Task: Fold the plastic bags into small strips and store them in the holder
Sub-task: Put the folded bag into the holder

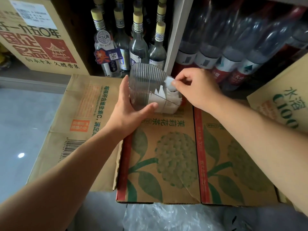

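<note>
A clear ribbed plastic holder (pixel 144 80) stands on top of a cardboard box (pixel 166 155) at the far end. My left hand (pixel 131 107) grips its left side, thumb across the front. Several white folded bags (pixel 168 99) sit inside its right part. My right hand (pixel 191 87) pinches a small folded white strip (pixel 169 82) at the holder's right rim, just above the other folded bags. Loose clear plastic bags (pixel 166 217) lie in a heap below the box's near edge.
More cardboard boxes lie to the left (pixel 80 124) and right (pixel 233 164). Glass bottles (pixel 138 45) and shrink-wrapped plastic bottles (pixel 233 47) stand close behind the holder, split by a white shelf post (pixel 178 35). A large carton (pixel 41 39) is at far left.
</note>
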The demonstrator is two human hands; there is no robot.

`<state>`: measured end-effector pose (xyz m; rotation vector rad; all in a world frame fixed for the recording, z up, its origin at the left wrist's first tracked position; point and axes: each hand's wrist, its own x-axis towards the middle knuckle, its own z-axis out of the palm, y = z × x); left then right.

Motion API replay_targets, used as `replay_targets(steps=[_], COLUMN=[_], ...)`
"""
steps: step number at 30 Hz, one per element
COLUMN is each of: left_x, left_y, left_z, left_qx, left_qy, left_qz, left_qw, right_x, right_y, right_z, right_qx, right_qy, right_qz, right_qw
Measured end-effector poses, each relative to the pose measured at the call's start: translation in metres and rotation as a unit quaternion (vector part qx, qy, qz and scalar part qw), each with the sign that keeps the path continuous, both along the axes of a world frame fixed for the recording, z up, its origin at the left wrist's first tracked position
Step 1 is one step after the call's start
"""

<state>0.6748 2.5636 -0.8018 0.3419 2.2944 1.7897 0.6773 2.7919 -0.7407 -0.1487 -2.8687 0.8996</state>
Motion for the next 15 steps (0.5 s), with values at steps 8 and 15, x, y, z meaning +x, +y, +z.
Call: replay_targets(steps=[8,15], left_x=[0.004,0.005], left_y=[0.005,0.007], left_z=[0.001,0.003], left_qx=[-0.006,0.012], left_qy=[0.058,0.081], left_qz=[0.027,0.019], left_qw=[0.998,0.996], right_x=[0.001,0.002], right_y=[0.010,0.011], right_z=[-0.003,0.014], right_qx=[0.015,0.173], right_qy=[-0.106,-0.242], right_qz=[0.095,0.172], right_qw=[0.990,0.939])
